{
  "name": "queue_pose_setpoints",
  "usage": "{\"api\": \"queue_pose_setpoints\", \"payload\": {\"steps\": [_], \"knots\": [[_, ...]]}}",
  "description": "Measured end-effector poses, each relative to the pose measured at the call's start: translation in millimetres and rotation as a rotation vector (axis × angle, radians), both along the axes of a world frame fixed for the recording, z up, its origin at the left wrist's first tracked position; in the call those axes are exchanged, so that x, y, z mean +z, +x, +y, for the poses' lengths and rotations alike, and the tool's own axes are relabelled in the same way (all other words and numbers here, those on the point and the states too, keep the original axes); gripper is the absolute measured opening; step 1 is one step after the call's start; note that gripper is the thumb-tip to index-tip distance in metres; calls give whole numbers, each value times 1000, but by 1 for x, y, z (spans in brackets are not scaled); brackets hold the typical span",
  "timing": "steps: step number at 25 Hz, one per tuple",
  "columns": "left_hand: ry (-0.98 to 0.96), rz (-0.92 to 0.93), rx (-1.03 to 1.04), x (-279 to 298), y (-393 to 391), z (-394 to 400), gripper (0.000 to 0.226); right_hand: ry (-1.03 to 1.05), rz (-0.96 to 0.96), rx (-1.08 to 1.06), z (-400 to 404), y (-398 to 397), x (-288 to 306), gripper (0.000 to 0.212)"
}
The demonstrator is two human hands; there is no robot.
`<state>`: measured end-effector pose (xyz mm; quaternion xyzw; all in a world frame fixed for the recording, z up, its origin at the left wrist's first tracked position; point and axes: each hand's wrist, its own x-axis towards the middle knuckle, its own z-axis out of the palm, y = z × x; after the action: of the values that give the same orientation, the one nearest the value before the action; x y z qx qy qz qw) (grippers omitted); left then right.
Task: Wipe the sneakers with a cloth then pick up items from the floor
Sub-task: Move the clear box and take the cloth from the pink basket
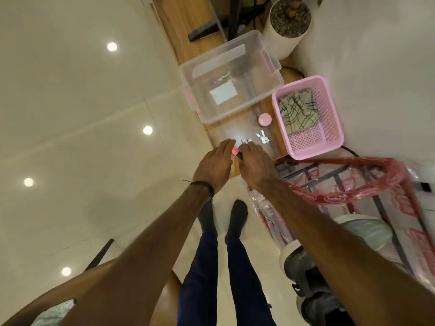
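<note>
1. Both hands are reaching to the wooden ledge (237, 130); left hand (215, 164) flat, fingers straight.
2. Right hand (255, 167) is pinching a small red-black item (237, 153); what it is, I cannot tell.
3. Keys (262, 137) are lying just beyond: light, stiff, likely slippery; best gripped by the ring.

Head-worn view, steeply downward, close
</note>
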<state>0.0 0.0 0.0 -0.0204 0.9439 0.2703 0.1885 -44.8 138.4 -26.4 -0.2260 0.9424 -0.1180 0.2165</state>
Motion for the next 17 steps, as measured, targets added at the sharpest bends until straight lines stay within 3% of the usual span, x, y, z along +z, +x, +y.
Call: {"api": "queue_pose_setpoints", "payload": {"steps": [8, 11, 14, 17], "knots": [[168, -35, 111, -27, 11, -1, 45, 67, -53, -5, -9, -9, -12, 40], [207, -26, 149, -9, 13, -6, 44, 65, -86, -13, -10, -14, -3, 30], [262, 155, 276, 29, -1, -22, 33, -128, -140, -218, -10, -27, 28, 17], [333, 372, 525, 74, -27, -51, 24, -447, 55, -433, -25, -58, 76, 18]]}}
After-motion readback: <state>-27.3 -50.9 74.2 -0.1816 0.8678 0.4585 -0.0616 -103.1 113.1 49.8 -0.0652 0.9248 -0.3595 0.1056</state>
